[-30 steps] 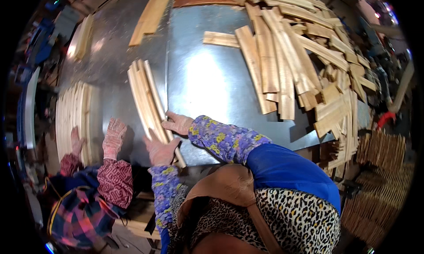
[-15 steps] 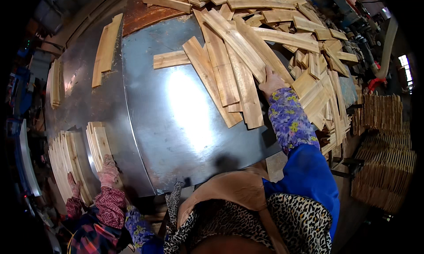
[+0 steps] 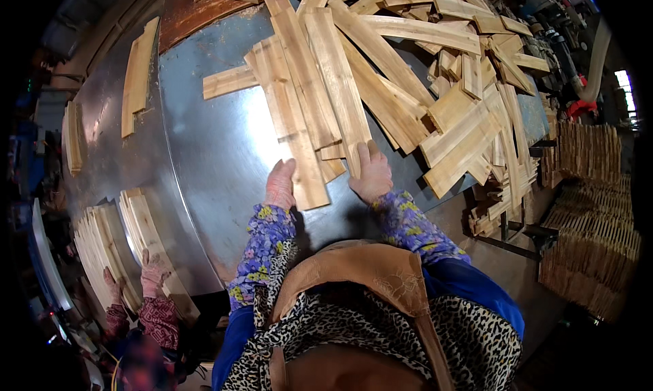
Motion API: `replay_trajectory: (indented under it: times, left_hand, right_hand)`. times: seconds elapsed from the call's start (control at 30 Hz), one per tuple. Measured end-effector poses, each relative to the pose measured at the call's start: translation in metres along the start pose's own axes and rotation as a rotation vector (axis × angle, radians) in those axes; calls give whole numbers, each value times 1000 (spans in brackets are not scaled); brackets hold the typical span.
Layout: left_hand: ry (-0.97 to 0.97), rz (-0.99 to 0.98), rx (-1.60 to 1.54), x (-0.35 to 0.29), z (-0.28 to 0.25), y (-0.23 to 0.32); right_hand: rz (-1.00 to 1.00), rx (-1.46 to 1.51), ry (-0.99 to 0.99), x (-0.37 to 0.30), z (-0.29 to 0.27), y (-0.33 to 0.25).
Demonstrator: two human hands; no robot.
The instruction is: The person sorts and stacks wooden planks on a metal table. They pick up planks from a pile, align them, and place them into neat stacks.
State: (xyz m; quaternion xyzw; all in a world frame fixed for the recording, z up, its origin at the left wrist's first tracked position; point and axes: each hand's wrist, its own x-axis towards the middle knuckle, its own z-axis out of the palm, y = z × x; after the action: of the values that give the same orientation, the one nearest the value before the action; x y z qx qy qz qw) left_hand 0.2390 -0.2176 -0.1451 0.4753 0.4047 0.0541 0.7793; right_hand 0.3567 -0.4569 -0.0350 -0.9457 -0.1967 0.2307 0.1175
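Observation:
My right hand (image 3: 373,174) is closed on the near end of a long pale wooden board (image 3: 335,78). My left hand (image 3: 281,181) grips the left edge of another wooden board (image 3: 294,139) close to its near end; its fingers are partly hidden. Between these two lies a third wooden board (image 3: 306,85), slanting away from me. Underneath, a short board (image 3: 228,82) sticks out to the left. All of them rest on the grey metal table (image 3: 211,139).
A jumbled heap of boards (image 3: 435,23) covers the table's far and right side. At left, a co-worker's hands (image 3: 155,274) touch rows of upright boards (image 3: 102,245). Stacked slats (image 3: 588,234) stand on the right beyond the table edge. Two boards (image 3: 139,78) lie far left.
My right hand has come nearer, drawing a board toward me off the heap. My left hand has risen into view to the boards. The co-worker's hand has shifted on the row.

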Motion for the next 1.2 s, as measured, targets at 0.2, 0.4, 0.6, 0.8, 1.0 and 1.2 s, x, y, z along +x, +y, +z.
replay_trajectory:
  times: [0.2,0.4,0.6,0.8,1.0,1.2]
  left_hand:
    - [57,-162,-123,-68,15,63]
    - [-265,-158,-394,-73,25,11]
    - [-455,-195,-399,-93,18,8]
    - [-377,-228,-332,-80,-22,-1]
    - [-242,-174,-294,-96,-32,-9]
    - [-417,-288,-885,-136,-82,-23]
  right_hand:
    - [-123,939,16,-18,5,38]
    - [-212,740,-68,-84,23,-36]
    - [-370,425,-215,-103,24,-59]
    - [-763,-177,-483,-38,16,-57]
    - [218,695,185,103,3,-45]
    - [-68,1033,76,140,2,-37]
